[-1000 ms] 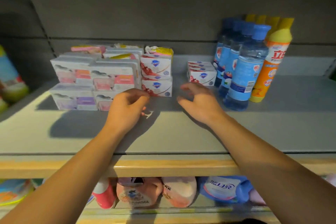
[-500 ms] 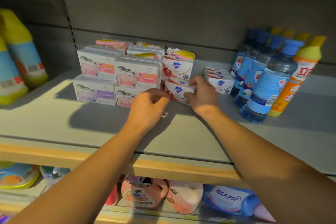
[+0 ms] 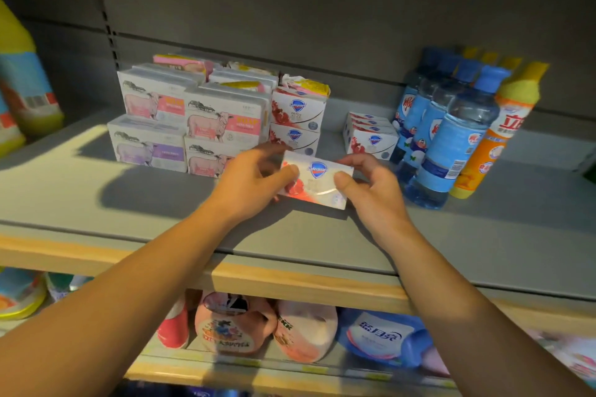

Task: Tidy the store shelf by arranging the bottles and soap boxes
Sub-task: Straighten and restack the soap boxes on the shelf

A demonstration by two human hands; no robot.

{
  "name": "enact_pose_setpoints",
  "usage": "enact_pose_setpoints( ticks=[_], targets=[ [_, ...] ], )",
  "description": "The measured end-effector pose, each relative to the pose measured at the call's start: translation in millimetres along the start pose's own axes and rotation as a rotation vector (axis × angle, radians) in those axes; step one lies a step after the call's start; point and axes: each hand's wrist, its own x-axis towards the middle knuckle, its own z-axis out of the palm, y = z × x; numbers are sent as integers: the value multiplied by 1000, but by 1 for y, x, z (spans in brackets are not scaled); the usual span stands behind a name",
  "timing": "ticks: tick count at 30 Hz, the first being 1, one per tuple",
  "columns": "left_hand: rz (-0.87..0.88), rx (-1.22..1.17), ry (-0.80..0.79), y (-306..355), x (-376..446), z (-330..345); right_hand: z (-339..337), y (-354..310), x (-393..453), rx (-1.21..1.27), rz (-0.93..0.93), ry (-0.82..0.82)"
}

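Soap box (image 3: 317, 180): a white box with a blue shield and red fruit print, held just above the front of the grey shelf (image 3: 96, 196), printed face tipped up, long axis running left to right.
Left hand (image 3: 254, 184): pinches the box's left end, thumb on the printed face, fingers behind.
Right hand (image 3: 374, 190): pinches the right end the same way.
Matching stack (image 3: 298, 121): two like boxes, one on the other, right behind the held box; a crumpled yellow pack (image 3: 308, 85) lies on top.
Small row (image 3: 371, 137): more like boxes, between the stack and the bottles.
Sheep boxes (image 3: 190, 119): stacked two high, left of the matching stack.
Water bottles (image 3: 451, 135): blue-capped, upright, in a file front to back.
Orange bottles (image 3: 498, 135): yellow-topped, just to the water bottles' right.
Lower shelf (image 3: 290, 367): holds pink pouches (image 3: 258, 329) and a blue pouch (image 3: 383, 338).
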Motion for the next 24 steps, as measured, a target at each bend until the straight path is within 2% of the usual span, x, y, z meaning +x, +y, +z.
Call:
enact_pose_setpoints(
  ticks=[3, 5, 8, 12, 19, 24],
  targets=[
    [-68, -112, 56, 2, 1, -2, -4, 1, -4, 5, -32, -178],
    [-116, -179, 55, 3, 1, -2, -4, 5, -4, -56, -46, -231],
    [-133, -244, 39, 4, -1, -3, -2, 6, -4, -73, -74, -169],
    [-148, -270, -1, 7, -4, -2, -3, 2, -2, -47, 53, -63],
    [-147, -59, 14, 9, -6, 1, -5, 0, 0, -107, 195, -51],
    [-115, -114, -32, 8, -5, 1, -6, 0, 2, -31, 183, -62]
  ],
)
